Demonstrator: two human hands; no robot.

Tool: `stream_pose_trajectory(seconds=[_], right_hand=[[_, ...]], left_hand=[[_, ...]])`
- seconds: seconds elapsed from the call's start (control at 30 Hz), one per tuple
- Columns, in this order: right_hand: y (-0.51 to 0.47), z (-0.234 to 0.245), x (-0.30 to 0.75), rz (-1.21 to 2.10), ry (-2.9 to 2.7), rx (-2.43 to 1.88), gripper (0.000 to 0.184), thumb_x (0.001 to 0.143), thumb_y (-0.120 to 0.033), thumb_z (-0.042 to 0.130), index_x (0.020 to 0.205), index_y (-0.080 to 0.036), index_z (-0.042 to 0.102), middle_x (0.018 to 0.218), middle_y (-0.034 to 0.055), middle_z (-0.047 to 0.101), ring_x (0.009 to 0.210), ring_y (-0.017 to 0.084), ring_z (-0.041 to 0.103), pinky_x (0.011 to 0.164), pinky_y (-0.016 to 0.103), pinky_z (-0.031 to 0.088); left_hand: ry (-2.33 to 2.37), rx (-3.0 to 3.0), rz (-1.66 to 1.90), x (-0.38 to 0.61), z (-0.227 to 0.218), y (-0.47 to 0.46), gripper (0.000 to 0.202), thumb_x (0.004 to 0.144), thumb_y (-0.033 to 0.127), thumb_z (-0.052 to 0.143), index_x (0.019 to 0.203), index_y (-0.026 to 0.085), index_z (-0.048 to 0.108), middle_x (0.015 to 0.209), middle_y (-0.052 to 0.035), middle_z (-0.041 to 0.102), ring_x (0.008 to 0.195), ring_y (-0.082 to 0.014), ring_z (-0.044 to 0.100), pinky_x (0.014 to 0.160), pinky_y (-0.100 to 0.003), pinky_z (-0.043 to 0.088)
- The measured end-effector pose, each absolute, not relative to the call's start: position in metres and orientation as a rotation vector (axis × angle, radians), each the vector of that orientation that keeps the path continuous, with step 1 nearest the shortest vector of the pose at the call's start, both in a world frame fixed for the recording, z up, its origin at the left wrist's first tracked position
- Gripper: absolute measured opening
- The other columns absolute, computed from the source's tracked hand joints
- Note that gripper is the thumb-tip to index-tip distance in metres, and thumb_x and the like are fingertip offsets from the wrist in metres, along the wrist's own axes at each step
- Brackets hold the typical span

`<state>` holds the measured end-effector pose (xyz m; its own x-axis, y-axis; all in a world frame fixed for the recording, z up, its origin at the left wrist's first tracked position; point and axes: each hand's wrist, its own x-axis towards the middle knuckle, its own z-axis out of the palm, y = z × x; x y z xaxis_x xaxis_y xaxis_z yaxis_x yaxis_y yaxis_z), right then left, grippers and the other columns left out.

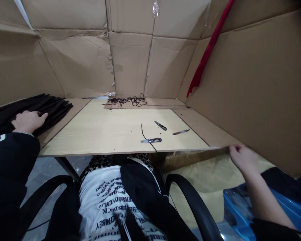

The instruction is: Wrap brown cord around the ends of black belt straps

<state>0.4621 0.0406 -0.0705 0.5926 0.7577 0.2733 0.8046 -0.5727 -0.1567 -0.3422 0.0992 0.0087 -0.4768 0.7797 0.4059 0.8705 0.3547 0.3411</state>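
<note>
My left hand (28,122) rests on a pile of black fabric strips (54,108) at the left end of the table. Its thumb is spread to the right, and the other fingertips are partly lost against the dark cloth. My right hand (240,156) is at the table's right front edge, fingers curled together; whatever they hold is hidden. Two thread snips lie between the hands: one (152,140) near the front edge, another (160,125) farther back. Under the nearer snips runs a black cord (142,130), its end hanging over the edge. Tweezers (181,132) lie to the right.
Tangled dark cords (130,100) lie along the back of the table (97,130). Cardboard walls (130,60) enclose the back and sides, with a red strip (208,53) hanging at the right. A blue plastic stool (234,211) stands below right, beside the chair's armrest (190,201).
</note>
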Motion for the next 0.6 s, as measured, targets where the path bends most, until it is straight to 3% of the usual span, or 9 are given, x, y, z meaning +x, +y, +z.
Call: stream_pose_trajectory(seconds=[0.1, 0.17, 0.33, 0.47, 0.6], right_hand=[[0.037, -0.079, 0.467, -0.293, -1.265, -2.594, 0.029, 0.096, -0.028, 0.043, 0.107, -0.011, 0.064, 0.096, 0.0138, 0.068, 0.084, 0.023, 0.063, 0.071, 0.033, 0.046], [0.034, -0.09, 0.468, -0.329, -1.34, -2.587, 0.028, 0.095, -0.026, 0.047, 0.113, -0.011, 0.062, 0.098, 0.0129, 0.068, 0.088, 0.022, 0.064, 0.076, 0.035, 0.048], [0.038, -0.116, 0.471, -0.444, -1.64, -2.529, 0.025, 0.09, -0.027, 0.06, 0.109, -0.012, 0.062, 0.118, 0.0112, 0.062, 0.117, 0.026, 0.054, 0.098, 0.046, 0.043], [0.057, -0.124, 0.47, -0.47, -1.783, -2.442, 0.023, 0.089, -0.032, 0.062, 0.106, -0.017, 0.064, 0.12, 0.0093, 0.061, 0.116, 0.026, 0.054, 0.101, 0.05, 0.04], [0.07, -0.128, 0.469, -0.548, -1.749, -2.272, 0.037, 0.088, -0.027, 0.062, 0.123, -0.017, 0.058, 0.133, 0.014, 0.054, 0.129, 0.033, 0.043, 0.104, 0.059, 0.032]], left_hand=[[-2.354, -1.565, -0.788, -0.328, 0.013, 0.104, 0.034, 0.064, 0.043, 0.065, 0.083, 0.015, 0.071, 0.057, 0.0058, 0.028, 0.059, -0.0124, 0.019, 0.07, -0.033, 0.034], [-2.252, -1.621, -0.816, -0.313, 0.016, 0.107, 0.033, 0.068, 0.036, 0.063, 0.091, 0.014, 0.071, 0.061, 0.0037, 0.035, 0.061, -0.0139, 0.025, 0.065, -0.026, 0.028], [-1.931, -1.726, -1.003, -0.256, 0.026, 0.104, 0.028, 0.081, 0.029, 0.054, 0.098, 0.013, 0.069, 0.076, 0.0, 0.056, 0.073, -0.0154, 0.042, 0.07, -0.024, 0.032], [-1.691, -1.882, -1.17, -0.197, 0.033, 0.087, 0.027, 0.088, 0.037, 0.054, 0.097, 0.016, 0.068, 0.086, -0.0002, 0.067, 0.079, -0.0152, 0.055, 0.073, -0.026, 0.042], [-1.494, -2.084, -1.242, -0.147, 0.034, 0.062, 0.026, 0.09, 0.038, 0.053, 0.097, 0.018, 0.068, 0.09, -0.0018, 0.073, 0.078, -0.0159, 0.061, 0.069, -0.026, 0.047]])
